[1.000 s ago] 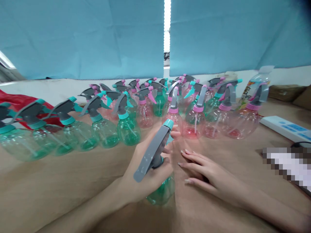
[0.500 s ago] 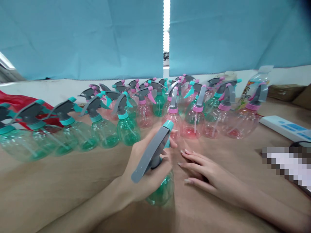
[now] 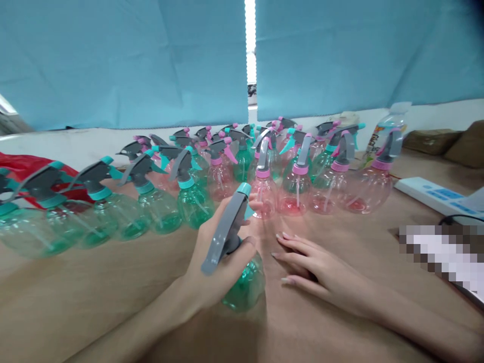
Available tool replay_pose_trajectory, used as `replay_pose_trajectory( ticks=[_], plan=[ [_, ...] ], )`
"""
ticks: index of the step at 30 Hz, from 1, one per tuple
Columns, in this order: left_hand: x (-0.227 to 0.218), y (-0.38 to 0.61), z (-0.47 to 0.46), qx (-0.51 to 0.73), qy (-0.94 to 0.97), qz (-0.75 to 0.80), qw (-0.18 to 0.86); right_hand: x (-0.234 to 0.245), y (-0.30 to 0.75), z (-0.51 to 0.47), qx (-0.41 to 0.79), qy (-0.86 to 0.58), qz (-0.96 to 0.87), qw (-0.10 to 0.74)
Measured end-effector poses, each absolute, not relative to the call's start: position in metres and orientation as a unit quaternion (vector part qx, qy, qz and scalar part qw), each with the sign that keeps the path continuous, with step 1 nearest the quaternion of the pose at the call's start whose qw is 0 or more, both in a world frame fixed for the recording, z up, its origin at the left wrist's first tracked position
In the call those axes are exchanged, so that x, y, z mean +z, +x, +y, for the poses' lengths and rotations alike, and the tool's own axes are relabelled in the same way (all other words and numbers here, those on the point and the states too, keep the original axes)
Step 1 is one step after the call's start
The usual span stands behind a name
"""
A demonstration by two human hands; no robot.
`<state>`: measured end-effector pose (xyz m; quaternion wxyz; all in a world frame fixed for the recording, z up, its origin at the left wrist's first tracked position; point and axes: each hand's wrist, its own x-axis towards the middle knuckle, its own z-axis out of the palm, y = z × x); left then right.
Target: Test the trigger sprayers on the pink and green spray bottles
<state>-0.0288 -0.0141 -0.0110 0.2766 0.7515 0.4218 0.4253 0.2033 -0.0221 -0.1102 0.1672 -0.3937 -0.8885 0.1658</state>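
A: Big picture first: a wide brown counter (image 3: 68,297), with green bottles (image 3: 164,217) lined up on the left and pink bottles (image 3: 294,199) on the right, both at the far side.

B: And the one that matters, the green spray bottle (image 3: 245,287), is at the near middle, apart from those lines! Whether its base touches the counter, I can't tell.

A: How would it handle?

B: Light, I'd judge: thin, clear plastic, no liquid level I can make out. Walls that give a little if squeezed, and that round belly looks slick. Not fragile, though top-heavy.

A: So the grip?

B: Left hand (image 3: 217,277) has it, fingers wrapped around the neck, just under the spray head (image 3: 227,232). Good spot, I'd say: narrow and stiffer than the belly.

A: And the right hand (image 3: 317,267)?

B: Holding nothing! Fingers loosely spread on the counter, just right of the bottle.

A: Smallest last: the turquoise nozzle (image 3: 244,188), pointing far. Hard plastic, I'd guess, but a poor handle.
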Motion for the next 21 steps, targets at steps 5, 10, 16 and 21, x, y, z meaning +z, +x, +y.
replay_pose_trajectory(
  ticks=[5,10,16,21],
  plan=[
    [-0.010,-0.024,-0.011,0.438,0.738,0.412,0.307,-0.107,0.202,-0.022,0.162,-0.387,-0.892,0.168],
    [-0.013,-0.024,-0.010,0.440,0.722,0.412,0.339,-0.102,0.199,-0.023,0.147,-0.387,-0.896,0.160],
    [-0.017,-0.023,-0.010,0.447,0.728,0.426,0.298,-0.102,0.194,-0.025,0.166,-0.379,-0.892,0.181],
    [-0.017,-0.022,-0.013,0.438,0.731,0.452,0.263,-0.090,0.183,-0.032,0.192,-0.360,-0.891,0.199]
  ],
)
